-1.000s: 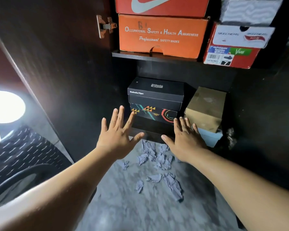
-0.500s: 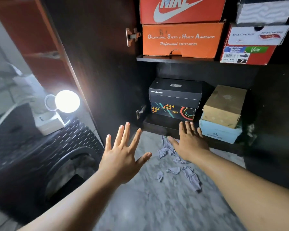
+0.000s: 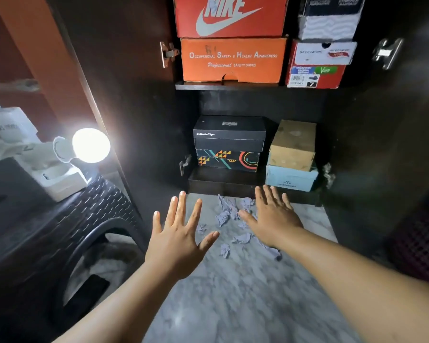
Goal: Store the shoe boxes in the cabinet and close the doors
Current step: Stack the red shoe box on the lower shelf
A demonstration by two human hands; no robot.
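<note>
Both my hands released, fingers spread: left hand [image 3: 177,240], right hand [image 3: 273,219] over floor [image 3: 245,293]. Far: black box [image 3: 229,132] in cabinet [image 3: 233,185], doors open.

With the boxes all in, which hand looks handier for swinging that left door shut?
Probably the left hand: it hovers open and empty right beside the open left door. The right hand, also open, hovers nearer the light blue box and the opposite door.
</note>
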